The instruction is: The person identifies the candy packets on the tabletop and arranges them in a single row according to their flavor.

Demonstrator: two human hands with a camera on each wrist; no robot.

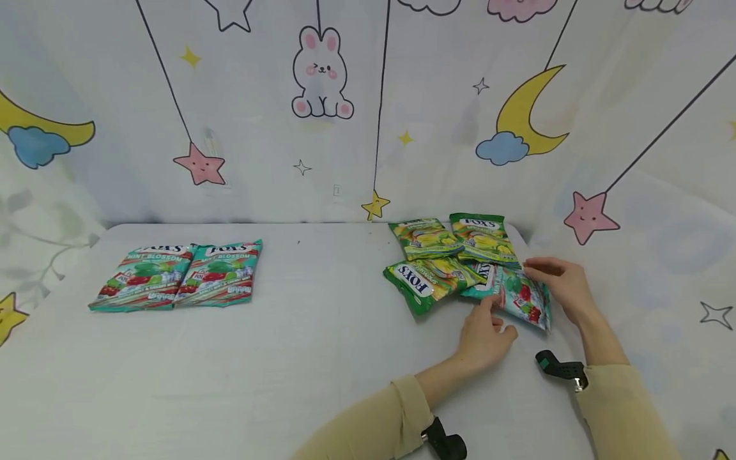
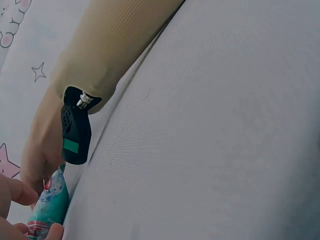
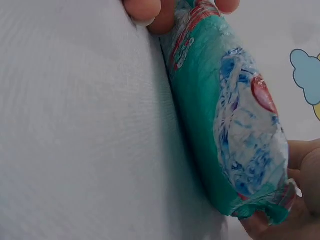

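Observation:
A teal Fox's candy bag (image 1: 524, 299) lies at the right of the table, partly covered by green candy bags. My left hand (image 1: 485, 335) holds its near left end; in the right wrist view its fingertips (image 3: 162, 20) sit on both sides of that end. At the bag's far right end, my right hand (image 1: 566, 291) grips the edge; the right wrist view has its fingers (image 3: 262, 227) around the crimped corner. The teal bag (image 2: 52, 207) also appears low in the left wrist view. Touching or overlapping it are a green bag (image 1: 434, 278) and another green bag (image 1: 484, 241).
A third green bag (image 1: 427, 239) lies at the back of this group. On the left, a teal Mint Blossom bag (image 1: 144, 278) and a second one (image 1: 221, 273) lie side by side. The white table (image 1: 259, 370) meets a patterned cloth backdrop (image 1: 259, 96).

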